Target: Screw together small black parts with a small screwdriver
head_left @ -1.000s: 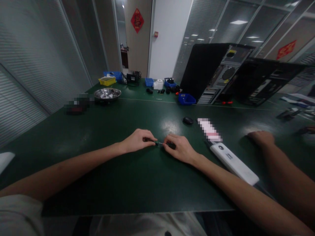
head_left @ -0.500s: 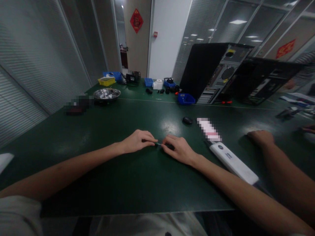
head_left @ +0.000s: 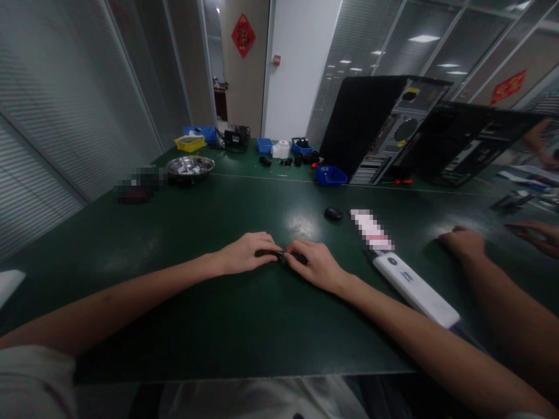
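My left hand (head_left: 245, 254) rests low over the green table (head_left: 227, 326), thumb and fingertips pinched on a small dark piece with a shiny part (head_left: 280, 255). From the other side my right hand (head_left: 318, 265) closes its thumb and forefinger on the same piece. The fingertips of both hands almost meet around it. Most of the piece is covered by the fingers, so its kind cannot be made out. Beyond my right hand lies a black computer mouse (head_left: 333, 213).
A white handheld device (head_left: 414, 288) lies beside my right forearm. Another person's hands (head_left: 463, 241) rest at the right. Toward the back stand a metal bowl (head_left: 190, 167), a blue bin (head_left: 331, 176), a yellow tray (head_left: 190, 144) and a black computer tower (head_left: 362, 116).
The fingertips of both hands have drawn slightly closer together, and the gap with the shiny part has narrowed. At the right edge, another person's hand has come further into view.
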`<action>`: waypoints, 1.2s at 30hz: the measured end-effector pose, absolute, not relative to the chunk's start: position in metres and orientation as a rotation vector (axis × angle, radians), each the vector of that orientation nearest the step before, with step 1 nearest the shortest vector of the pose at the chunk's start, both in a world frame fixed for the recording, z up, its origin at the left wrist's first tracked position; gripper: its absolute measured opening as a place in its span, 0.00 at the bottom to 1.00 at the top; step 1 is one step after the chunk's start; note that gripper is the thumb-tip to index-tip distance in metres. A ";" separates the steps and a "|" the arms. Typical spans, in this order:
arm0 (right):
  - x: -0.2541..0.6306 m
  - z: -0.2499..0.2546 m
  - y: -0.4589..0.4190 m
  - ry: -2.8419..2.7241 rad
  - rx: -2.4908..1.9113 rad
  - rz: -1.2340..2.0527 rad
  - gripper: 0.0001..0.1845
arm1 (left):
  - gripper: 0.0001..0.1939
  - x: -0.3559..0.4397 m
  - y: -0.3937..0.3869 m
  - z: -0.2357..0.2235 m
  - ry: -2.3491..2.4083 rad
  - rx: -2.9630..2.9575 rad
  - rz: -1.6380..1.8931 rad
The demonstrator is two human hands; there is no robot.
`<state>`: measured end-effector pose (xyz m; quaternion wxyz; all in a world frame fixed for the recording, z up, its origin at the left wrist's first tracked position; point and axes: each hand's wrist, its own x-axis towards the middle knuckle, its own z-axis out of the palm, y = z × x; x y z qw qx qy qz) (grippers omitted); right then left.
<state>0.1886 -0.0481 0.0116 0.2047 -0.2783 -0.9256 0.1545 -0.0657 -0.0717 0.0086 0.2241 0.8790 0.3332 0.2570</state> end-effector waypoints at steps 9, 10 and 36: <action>0.198 0.009 -0.035 -2.435 -0.933 0.490 0.08 | 0.22 -0.066 -0.071 0.005 1.129 2.369 0.702; 0.198 0.009 -0.034 -2.420 -0.952 0.485 0.09 | 0.23 -0.066 -0.071 0.005 1.159 2.335 0.714; 0.199 0.005 -0.031 -2.436 -0.985 0.422 0.07 | 0.09 -0.047 -0.097 0.013 1.266 2.319 0.748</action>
